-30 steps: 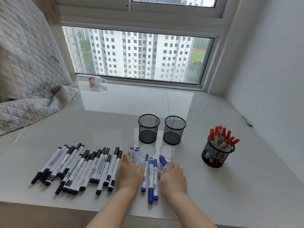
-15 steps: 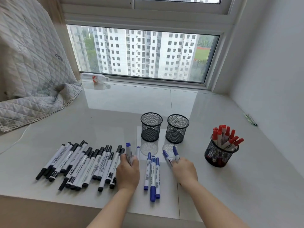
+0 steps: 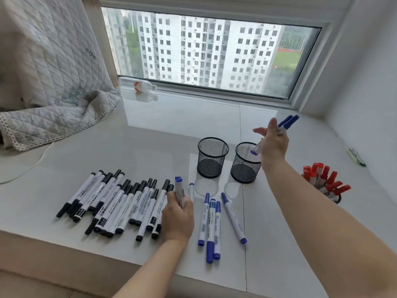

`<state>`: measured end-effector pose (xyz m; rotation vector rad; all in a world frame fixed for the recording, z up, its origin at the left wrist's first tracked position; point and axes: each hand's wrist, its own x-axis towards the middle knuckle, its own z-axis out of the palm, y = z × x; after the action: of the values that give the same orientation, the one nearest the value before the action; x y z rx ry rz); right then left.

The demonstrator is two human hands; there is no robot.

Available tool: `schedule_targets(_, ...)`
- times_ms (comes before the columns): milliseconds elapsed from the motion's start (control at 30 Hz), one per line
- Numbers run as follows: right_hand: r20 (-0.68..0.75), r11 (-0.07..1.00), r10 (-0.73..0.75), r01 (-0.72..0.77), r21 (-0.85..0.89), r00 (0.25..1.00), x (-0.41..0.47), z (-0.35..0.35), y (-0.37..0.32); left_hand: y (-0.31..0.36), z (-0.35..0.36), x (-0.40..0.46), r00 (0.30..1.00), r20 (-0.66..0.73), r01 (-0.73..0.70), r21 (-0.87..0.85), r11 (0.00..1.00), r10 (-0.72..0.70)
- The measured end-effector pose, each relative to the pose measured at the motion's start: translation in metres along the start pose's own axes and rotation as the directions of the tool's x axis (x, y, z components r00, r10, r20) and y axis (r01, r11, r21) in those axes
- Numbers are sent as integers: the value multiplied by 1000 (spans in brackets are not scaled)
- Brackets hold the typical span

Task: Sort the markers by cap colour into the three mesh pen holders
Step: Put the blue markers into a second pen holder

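Four blue markers (image 3: pixel 211 224) lie on the desk (image 3: pixel 150 134) nearest me; left hand (image 3: pixel 177 218) beside them grips two more. Beyond, right hand (image 3: pixel 274 143) holds blue markers over the right empty holder (image 3: pixel 245 162).

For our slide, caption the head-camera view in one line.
Right hand lowers blue markers into an empty mesh holder; left hand grips more.
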<state>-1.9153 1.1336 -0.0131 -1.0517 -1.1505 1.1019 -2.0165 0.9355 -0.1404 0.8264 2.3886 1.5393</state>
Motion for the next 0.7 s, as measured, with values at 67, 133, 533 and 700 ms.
schedule_targets(67, 30, 996, 15, -13, -83, 999, 6, 2, 14, -1, 0, 0, 1000, 2, -2, 1, 1000, 2)
schedule_targets(133, 93, 974, 50, -29, -224, 994, 9, -1, 31, -1, 0, 1, 1000, 2, -10, 9, 1000, 10)
schedule_targets(533, 293, 653, 28, 205, -729, 956, -19, -38, 57, 1, -4, 3, 999, -23, 22, -101, 995, -25)
schedule_targets(700, 285, 527, 25, 229, -818, 958, -43, -64, 47, 43, -3, 1, 996, -87, -49, -273, 961, 26)
